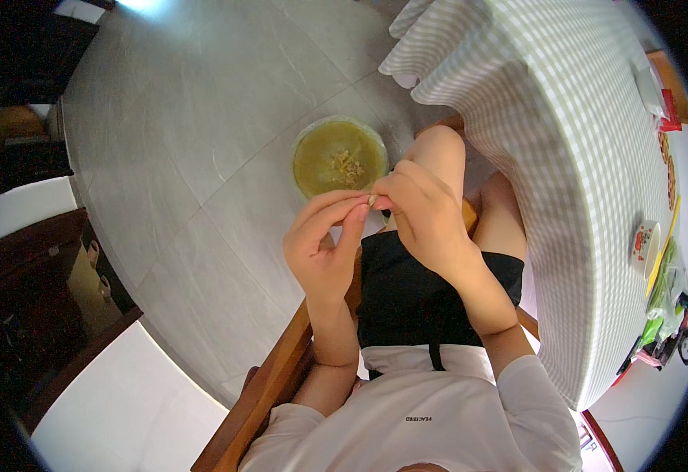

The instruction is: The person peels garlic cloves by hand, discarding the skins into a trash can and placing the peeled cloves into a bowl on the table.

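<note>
Above my lap, my left hand [319,236] and my right hand [429,211] meet at the fingertips. Pinched between them is a small pale oval nut [372,200], possibly in its shell; its exact kind is too small to tell. Both hands have thumb and forefinger closed on it. Just beyond my fingers, on the floor, stands a round yellow-green bin [320,149] with a pale rim. Inside lies a little heap of pale scraps that look like shells [347,167].
A checked tablecloth [533,118] hangs over the table on my right, close to my legs. A patterned bowl [644,248], a red packet [669,110] and plastic bags [665,303] lie on the table. My wooden chair [281,370] has an armrest at the left. Grey tiles [202,141] cover the floor.
</note>
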`<state>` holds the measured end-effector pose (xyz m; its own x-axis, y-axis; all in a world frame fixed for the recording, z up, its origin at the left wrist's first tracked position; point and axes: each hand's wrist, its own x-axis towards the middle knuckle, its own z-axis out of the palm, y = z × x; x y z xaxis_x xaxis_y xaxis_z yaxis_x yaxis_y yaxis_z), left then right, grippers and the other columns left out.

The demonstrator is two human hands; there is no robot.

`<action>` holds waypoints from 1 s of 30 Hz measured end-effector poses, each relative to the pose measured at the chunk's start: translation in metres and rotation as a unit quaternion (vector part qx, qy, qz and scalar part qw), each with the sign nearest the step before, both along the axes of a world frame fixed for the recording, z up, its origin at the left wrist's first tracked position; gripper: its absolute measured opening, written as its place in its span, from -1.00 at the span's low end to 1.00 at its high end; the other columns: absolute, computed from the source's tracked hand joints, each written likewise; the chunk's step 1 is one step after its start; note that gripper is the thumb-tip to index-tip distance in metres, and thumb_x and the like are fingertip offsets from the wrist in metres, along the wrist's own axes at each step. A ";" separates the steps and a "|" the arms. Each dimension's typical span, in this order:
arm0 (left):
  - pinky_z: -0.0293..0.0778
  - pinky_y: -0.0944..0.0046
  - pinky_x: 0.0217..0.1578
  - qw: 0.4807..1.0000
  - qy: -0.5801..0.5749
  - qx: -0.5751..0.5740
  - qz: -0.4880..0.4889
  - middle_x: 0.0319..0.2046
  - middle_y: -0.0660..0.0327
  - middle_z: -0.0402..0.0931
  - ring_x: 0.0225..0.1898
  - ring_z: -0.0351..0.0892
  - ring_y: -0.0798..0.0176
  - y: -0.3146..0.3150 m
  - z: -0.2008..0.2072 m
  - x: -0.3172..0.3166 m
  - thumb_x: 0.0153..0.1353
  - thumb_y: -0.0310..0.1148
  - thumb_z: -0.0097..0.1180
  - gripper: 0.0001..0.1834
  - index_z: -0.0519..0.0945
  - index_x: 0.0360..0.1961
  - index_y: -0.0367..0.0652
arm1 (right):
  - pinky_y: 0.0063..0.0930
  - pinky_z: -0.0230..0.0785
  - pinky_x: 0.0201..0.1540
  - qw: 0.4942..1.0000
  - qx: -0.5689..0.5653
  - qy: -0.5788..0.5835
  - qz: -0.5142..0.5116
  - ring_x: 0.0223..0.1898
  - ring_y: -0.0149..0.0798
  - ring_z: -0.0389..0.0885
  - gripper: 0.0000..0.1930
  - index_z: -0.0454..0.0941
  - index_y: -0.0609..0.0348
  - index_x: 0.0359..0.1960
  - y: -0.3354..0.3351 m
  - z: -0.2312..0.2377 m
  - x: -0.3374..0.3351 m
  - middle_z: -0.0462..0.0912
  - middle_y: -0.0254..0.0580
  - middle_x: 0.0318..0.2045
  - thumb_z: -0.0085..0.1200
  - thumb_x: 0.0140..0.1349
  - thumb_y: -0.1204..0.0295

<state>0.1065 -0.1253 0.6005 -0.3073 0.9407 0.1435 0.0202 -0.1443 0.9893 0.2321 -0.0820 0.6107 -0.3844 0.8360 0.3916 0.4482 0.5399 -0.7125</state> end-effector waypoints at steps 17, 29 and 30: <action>0.40 0.50 -0.41 0.998 -0.056 -0.004 0.025 -0.40 0.14 0.45 -0.43 0.45 0.39 -0.001 -0.001 0.005 -0.01 -0.67 0.03 -0.92 0.47 -0.44 -0.36 | -0.47 0.28 -0.40 0.960 -0.217 0.167 0.064 -0.48 -0.19 0.43 -0.95 0.37 0.26 -0.43 -0.005 -0.005 -0.003 0.42 -0.15 -0.54 -0.10 0.10 0.54; 0.40 0.49 -0.36 0.997 0.016 0.034 0.068 -0.37 0.14 0.42 -0.38 0.44 0.39 0.000 -0.002 0.007 -0.04 -0.66 0.06 -0.92 0.45 -0.46 -0.33 | -0.58 0.19 -0.55 0.976 -0.167 0.136 -0.006 -0.56 -0.43 0.37 -0.81 0.45 0.21 -0.34 -0.009 -0.008 -0.002 0.43 -0.25 -0.55 0.11 -0.03 0.53; 0.41 0.49 -0.36 0.997 -0.002 0.037 0.061 -0.36 0.14 0.41 -0.38 0.44 0.39 0.000 -0.002 0.007 -0.04 -0.66 0.05 -0.92 0.45 -0.46 -0.34 | -0.57 0.19 -0.56 0.988 -0.097 0.123 0.009 -0.58 -0.38 0.38 -0.80 0.47 0.20 -0.33 -0.006 -0.010 -0.002 0.43 -0.24 -0.58 0.12 -0.05 0.54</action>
